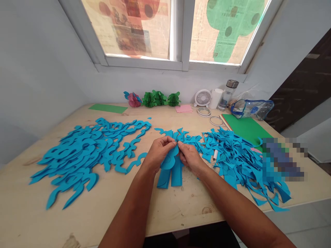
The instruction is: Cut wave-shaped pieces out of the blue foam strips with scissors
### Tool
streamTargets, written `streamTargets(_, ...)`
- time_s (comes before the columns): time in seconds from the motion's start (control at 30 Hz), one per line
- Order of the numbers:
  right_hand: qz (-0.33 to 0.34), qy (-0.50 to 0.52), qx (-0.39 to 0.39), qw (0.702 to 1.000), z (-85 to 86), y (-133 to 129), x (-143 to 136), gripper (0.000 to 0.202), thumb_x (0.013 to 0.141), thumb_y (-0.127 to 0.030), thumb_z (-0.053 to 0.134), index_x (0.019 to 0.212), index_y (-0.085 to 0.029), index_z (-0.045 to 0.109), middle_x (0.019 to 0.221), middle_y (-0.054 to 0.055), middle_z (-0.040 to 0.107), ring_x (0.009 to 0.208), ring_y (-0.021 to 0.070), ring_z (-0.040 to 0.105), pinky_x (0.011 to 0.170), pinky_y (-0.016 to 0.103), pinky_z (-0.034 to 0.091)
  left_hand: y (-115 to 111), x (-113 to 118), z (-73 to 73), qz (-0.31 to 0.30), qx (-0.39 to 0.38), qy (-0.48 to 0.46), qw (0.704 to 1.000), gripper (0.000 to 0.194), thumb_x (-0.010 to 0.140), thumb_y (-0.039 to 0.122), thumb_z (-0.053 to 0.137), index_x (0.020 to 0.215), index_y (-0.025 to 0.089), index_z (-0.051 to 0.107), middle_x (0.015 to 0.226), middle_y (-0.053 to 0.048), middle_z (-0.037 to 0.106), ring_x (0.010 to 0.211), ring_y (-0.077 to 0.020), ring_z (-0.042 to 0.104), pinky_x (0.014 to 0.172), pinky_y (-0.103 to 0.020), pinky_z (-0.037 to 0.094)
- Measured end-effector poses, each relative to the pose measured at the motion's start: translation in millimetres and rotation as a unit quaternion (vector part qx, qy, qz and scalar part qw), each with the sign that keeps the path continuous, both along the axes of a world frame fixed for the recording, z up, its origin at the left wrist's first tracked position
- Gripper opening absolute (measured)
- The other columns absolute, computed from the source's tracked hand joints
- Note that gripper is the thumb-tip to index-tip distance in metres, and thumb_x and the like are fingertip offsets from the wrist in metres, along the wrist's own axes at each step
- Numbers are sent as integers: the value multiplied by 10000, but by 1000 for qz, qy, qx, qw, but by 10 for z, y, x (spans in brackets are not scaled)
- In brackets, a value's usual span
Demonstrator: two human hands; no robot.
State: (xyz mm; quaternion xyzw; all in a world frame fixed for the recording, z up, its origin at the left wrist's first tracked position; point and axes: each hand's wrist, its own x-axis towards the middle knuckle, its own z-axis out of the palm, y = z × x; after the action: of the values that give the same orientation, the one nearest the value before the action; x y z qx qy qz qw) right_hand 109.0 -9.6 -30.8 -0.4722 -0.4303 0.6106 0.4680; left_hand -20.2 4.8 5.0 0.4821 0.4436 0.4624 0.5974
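Observation:
Between my two hands, over the middle of the wooden table [108, 203], is a blue paper cutout [169, 162] with scalloped edges. My left hand [160, 151] pinches its upper left part between thumb and fingers. Close beside it, my right hand [190, 155] is closed on the cutout's upper right edge. Folded blue paper strips [176, 175] lie on the table just below the cutout. To the left spreads a big heap of wavy blue paper cutouts [85, 148]. Blue paper scraps [232, 151] are piled to the right.
A marker [215, 155] lies among the scraps. Along the back stand green paper figures [159, 99], a small white fan [203, 98], a glass bottle [227, 94] and a clear pouch [252, 109]. Tape rings [204, 112] and green sheets [248, 129] lie at the back right.

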Motion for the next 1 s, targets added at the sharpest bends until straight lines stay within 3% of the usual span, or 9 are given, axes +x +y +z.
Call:
streamTargets(0.37,-7,0,9,1000,18,-7,12,535,740,-684,603,557,-201,461,356,-90,311,331,55,209,354,227,132,9,-12,-18,-10,-10,-3,1000,178,606,301,750,633,165,638,592,-1,612,564,-130,535,557,-241,423)
streamTargets(0.5,-16,17,7,1000,41,-5,15,515,757,-682,571,635,-183,548,364,-93,320,334,65,226,355,224,147,80,-7,-96,98,-3,-64,993,212,603,304,771,667,155,635,559,38,554,509,-86,457,493,-206,348)
streamTargets(0.6,-9,6,20,1000,56,-17,4,491,762,-658,565,667,-177,579,392,-86,348,355,72,240,367,230,160,134,-9,-146,177,-6,-139,974,269,585,315,794,735,162,632,583,56,542,526,-81,476,501,-198,360)
streamTargets(0.73,2,-56,77,995,55,-45,-27,318,716,-489,678,700,-178,614,496,-65,440,468,89,341,444,228,251,160,-3,-160,230,-4,-186,955,327,558,328,811,763,180,604,613,59,561,555,-85,520,521,-195,392)
streamTargets(0.87,-21,-89,121,988,19,-28,-27,186,671,-332,708,663,-176,607,611,-37,521,589,109,419,539,232,322,149,22,-143,229,-2,-196,953,344,537,326,819,753,179,595,638,44,586,569,-87,532,525,-194,405)
streamTargets(1.0,-72,-40,63,995,-28,35,18,197,681,-348,687,678,-193,564,520,-69,401,482,91,311,451,229,236,113,44,-124,181,-13,-164,970,302,538,290,811,724,167,608,628,42,586,552,-91,522,527,-211,424)
